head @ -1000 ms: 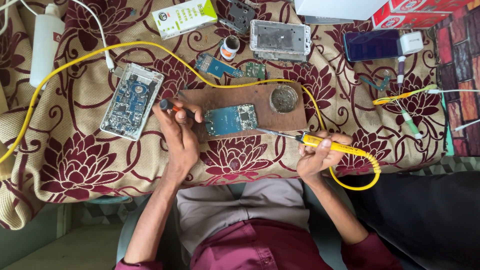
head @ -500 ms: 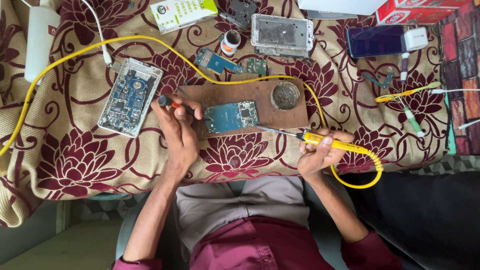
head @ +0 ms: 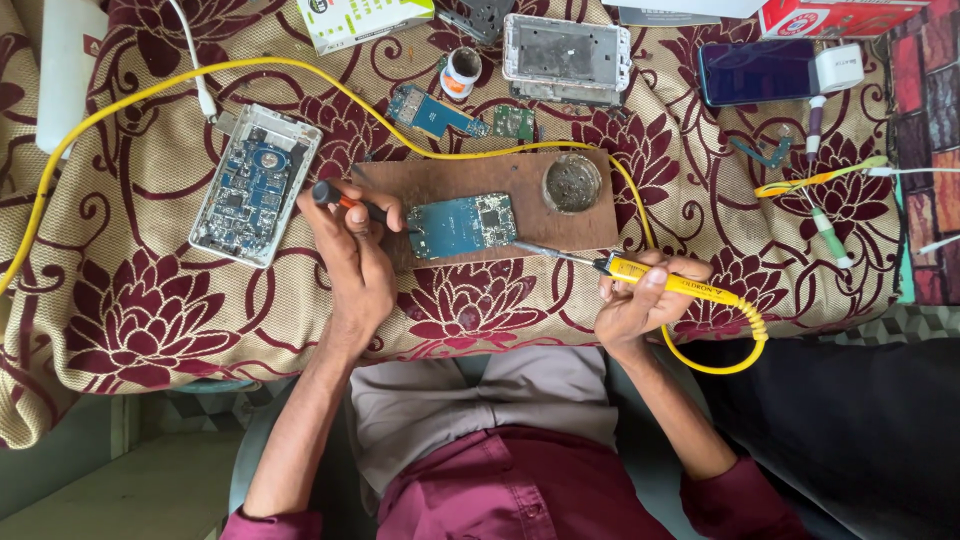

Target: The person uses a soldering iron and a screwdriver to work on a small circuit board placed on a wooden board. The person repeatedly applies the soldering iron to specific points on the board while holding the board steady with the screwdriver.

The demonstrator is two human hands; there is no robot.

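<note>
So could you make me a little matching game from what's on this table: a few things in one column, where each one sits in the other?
Things:
1. soldering iron
2. blue circuit board
3. dark phone
4. small screwdriver

Places:
A. on the wooden board
B. in the left hand
C. in the right hand
D. far right on the cloth

Pairs: 1-C, 2-A, 3-D, 4-B

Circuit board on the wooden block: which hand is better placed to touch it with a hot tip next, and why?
Right hand: its soldering iron already points at the circuit board; the left hand holds a screwdriver.
</note>
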